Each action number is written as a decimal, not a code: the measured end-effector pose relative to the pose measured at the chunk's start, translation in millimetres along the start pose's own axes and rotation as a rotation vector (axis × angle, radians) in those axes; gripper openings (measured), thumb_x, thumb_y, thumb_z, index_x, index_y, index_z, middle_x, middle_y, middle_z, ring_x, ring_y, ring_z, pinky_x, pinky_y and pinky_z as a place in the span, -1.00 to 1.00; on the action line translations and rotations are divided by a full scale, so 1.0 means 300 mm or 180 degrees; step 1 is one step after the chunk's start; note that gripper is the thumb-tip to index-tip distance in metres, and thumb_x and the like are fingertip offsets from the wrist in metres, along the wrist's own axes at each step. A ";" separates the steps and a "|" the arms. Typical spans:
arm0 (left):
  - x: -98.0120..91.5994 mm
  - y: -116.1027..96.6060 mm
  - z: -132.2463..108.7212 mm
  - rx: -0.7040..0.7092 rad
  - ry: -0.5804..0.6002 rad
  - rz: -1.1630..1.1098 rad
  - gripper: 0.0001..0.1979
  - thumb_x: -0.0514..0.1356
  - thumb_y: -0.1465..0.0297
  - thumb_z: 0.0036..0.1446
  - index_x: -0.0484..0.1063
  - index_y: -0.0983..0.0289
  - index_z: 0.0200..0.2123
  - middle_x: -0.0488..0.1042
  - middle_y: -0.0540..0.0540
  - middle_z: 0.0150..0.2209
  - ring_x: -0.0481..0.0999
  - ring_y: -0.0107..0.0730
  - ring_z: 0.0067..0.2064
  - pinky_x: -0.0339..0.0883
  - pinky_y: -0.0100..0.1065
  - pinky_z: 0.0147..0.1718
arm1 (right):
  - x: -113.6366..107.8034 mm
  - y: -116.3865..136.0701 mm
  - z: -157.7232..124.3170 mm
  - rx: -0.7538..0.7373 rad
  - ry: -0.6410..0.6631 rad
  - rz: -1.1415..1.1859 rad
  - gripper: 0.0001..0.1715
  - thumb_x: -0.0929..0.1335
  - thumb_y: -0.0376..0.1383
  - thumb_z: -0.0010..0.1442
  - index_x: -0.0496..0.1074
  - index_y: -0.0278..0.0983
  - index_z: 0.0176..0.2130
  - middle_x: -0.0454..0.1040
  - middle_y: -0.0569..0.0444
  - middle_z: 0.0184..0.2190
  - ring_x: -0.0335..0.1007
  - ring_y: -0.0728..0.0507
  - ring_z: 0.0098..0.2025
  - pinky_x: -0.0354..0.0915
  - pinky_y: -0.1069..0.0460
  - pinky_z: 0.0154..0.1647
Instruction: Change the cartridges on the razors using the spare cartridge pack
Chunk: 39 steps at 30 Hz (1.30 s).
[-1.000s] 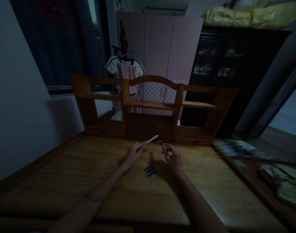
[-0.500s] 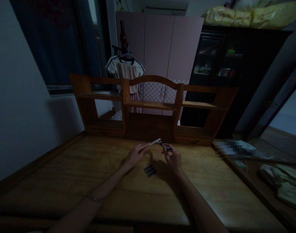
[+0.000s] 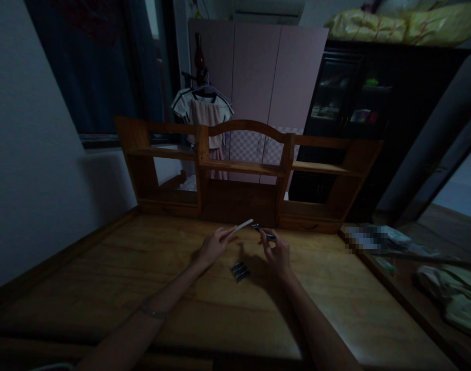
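Observation:
My left hand (image 3: pixel 214 246) is closed on a thin white stick (image 3: pixel 243 225), which slants up to the right. My right hand (image 3: pixel 278 251) grips a small tool with a dark handle (image 3: pixel 269 236) and a shiny metal head (image 3: pixel 255 225); its exact kind is too small and dark to make out. The stick's tip and the metal head are close together, with a narrow gap between them. Below and between my hands, a small dark pack (image 3: pixel 240 271) with several parallel rows lies on the wooden table (image 3: pixel 162 288).
A wooden shelf unit (image 3: pixel 243 167) stands along the table's far edge. The wall (image 3: pixel 65 216) borders the left side. Beyond the right edge lie plastic-wrapped items (image 3: pixel 393 235) and pale cloth (image 3: pixel 455 293).
The white stick has drawn slightly left, so its tip stands a little farther from the metal head. Both hands keep their holds. The view has shifted a little.

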State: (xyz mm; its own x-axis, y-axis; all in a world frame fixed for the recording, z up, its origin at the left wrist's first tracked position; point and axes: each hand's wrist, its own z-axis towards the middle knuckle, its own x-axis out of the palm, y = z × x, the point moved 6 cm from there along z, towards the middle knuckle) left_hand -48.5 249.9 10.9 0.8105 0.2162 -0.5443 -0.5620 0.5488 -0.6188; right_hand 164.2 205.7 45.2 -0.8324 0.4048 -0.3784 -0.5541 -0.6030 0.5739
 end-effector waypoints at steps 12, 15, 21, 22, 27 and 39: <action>0.002 0.013 0.001 -0.0150 0.0083 -0.0040 -0.64 0.04 0.22 0.19 0.36 0.11 0.04 0.47 0.08 -0.23 0.45 -0.35 -0.22 0.29 -0.36 -0.19 | -0.004 0.004 0.001 -0.0031 -0.0008 -0.0039 -0.74 0.23 -0.19 0.27 0.41 -0.24 -0.14 0.51 0.06 -0.41 0.47 -0.09 -0.34 0.29 0.07 -0.28; -0.015 0.004 0.005 -0.0076 -0.0055 -0.0220 -0.61 0.03 0.23 0.20 0.32 0.14 0.08 0.45 0.08 -0.17 0.43 -0.35 -0.16 0.28 -0.36 -0.15 | -0.003 0.005 0.001 -0.0021 0.0011 -0.0039 -0.73 0.22 -0.18 0.27 0.41 -0.24 -0.15 0.52 0.06 -0.40 0.47 -0.09 -0.34 0.30 0.08 -0.29; 0.015 -0.026 -0.002 0.0043 0.0130 -0.0248 -0.64 0.05 0.23 0.19 0.35 0.10 0.05 0.46 0.07 -0.19 0.44 -0.35 -0.17 0.29 -0.34 -0.14 | 0.000 0.012 -0.001 -0.0008 0.0041 -0.0035 -0.71 0.21 -0.17 0.27 0.41 -0.24 -0.14 0.52 0.06 -0.43 0.47 -0.09 -0.38 0.31 0.08 -0.32; 0.013 -0.023 -0.002 0.0002 0.0093 -0.0227 -0.64 0.05 0.23 0.19 0.35 0.10 0.05 0.47 0.07 -0.19 0.44 -0.34 -0.17 0.29 -0.34 -0.14 | -0.001 0.013 -0.001 -0.0010 0.0020 -0.0054 -0.71 0.21 -0.16 0.27 0.41 -0.24 -0.14 0.52 0.05 -0.43 0.47 -0.09 -0.38 0.31 0.07 -0.32; -0.010 -0.023 0.002 0.0086 -0.0022 -0.0322 -0.62 0.03 0.25 0.21 0.31 0.13 0.08 0.46 0.08 -0.14 0.43 -0.35 -0.14 0.27 -0.32 -0.09 | -0.003 0.014 0.001 -0.0038 -0.0002 -0.0109 -0.70 0.21 -0.15 0.27 0.41 -0.24 -0.16 0.52 0.04 -0.41 0.47 -0.10 -0.36 0.30 0.06 -0.31; -0.009 -0.029 -0.001 0.0056 0.0103 -0.0354 -0.61 0.04 0.25 0.20 0.29 0.10 0.10 0.44 0.07 -0.14 0.42 -0.36 -0.14 0.26 -0.34 -0.09 | 0.000 0.004 -0.001 -0.0015 -0.0034 -0.0068 -0.71 0.22 -0.17 0.27 0.40 -0.25 -0.14 0.52 0.05 -0.40 0.47 -0.09 -0.36 0.30 0.07 -0.31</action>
State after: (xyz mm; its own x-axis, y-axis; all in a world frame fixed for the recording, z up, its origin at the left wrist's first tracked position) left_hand -45.8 244.2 17.5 0.8618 0.1273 -0.4911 -0.4658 0.5821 -0.6665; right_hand 163.6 204.8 45.5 -0.8204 0.4249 -0.3827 -0.5717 -0.5974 0.5623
